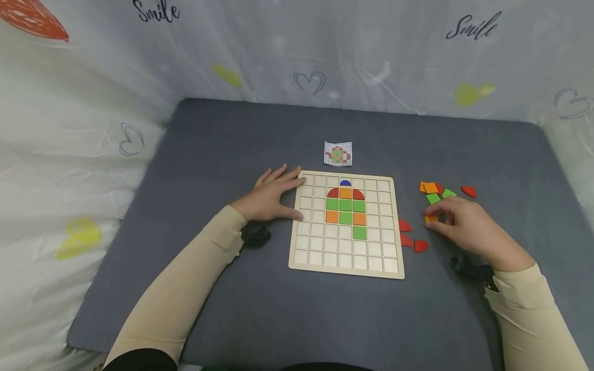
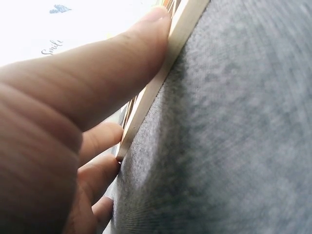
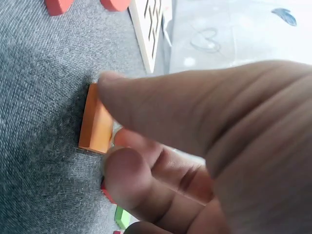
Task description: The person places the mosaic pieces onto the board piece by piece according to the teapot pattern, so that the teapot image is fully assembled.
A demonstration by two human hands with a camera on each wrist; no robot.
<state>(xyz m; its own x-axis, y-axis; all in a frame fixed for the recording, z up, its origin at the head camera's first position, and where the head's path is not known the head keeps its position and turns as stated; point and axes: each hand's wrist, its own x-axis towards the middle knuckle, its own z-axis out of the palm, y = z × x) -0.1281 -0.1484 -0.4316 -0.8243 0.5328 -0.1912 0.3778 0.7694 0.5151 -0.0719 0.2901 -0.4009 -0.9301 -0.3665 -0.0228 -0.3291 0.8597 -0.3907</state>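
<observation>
Orange square tile [image 1: 430, 219] sits on the grey surface [image 1: 232, 154], right of centre in the head view, pinched between thumb and fingertips of the right hand [image 1: 466, 229]. Right wrist view confirms: thumb tip on one edge of the tile [image 3: 95, 126], a fingertip against the opposite edge, tile tilted up off the cloth on its edge. Right grip: grasping the orange tile.

Left hand [image 1: 271, 196] lies flat at centre-left of the frame, fingers straight and spread, fingertips against the left edge of the wooden grid board [image 1: 345, 268]. Left wrist view shows the thumb [image 2: 117, 63] pressed along the board's rim [image 2: 161, 83]. Left grip: released, holding nothing, only pressing.

Board occupies frame centre; its cells hold one blue half-round at the top, red quarter pieces, orange and green squares below.

Loose tiles [image 1: 438, 190], orange, green and red, are clustered just above the right hand. Three red pieces [image 1: 410, 236] lie between the board's right edge and the right hand.

Small pattern card [image 1: 338, 153] lies just above the board, apart from it.
</observation>
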